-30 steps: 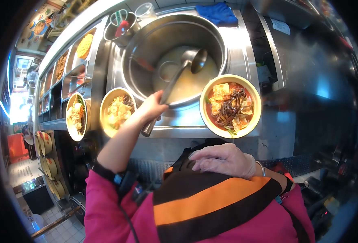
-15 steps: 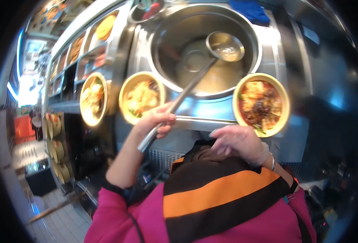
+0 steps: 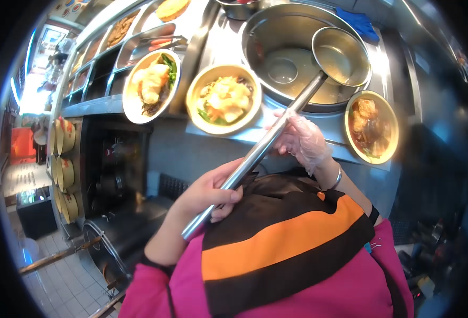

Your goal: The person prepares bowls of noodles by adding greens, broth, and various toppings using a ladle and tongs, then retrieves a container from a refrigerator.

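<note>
Past the right fingers: ladle [image 3: 260, 148] is angling its cup over the pot [image 3: 275, 36].
Left hand [image 3: 208, 192]: bare fingers are clamping the handle's lower end.
Right hand [image 3: 305, 140]: gloved fingers are curling around it, farther up.
Near rim: running just beyond those fingers.
Open room: worktop [image 3: 332, 126] is showing between them and a food bowl [image 3: 394, 130].

Left hand [image 3: 213, 193] is bare and curled tight, thumb over the top, back from the bench's [image 3: 251, 133] front edge. Right hand [image 3: 305, 140] is gloved, further forward, near that edge, fingers kinda half-curled. Both forearms [image 3: 168, 230] slant inward.
</note>
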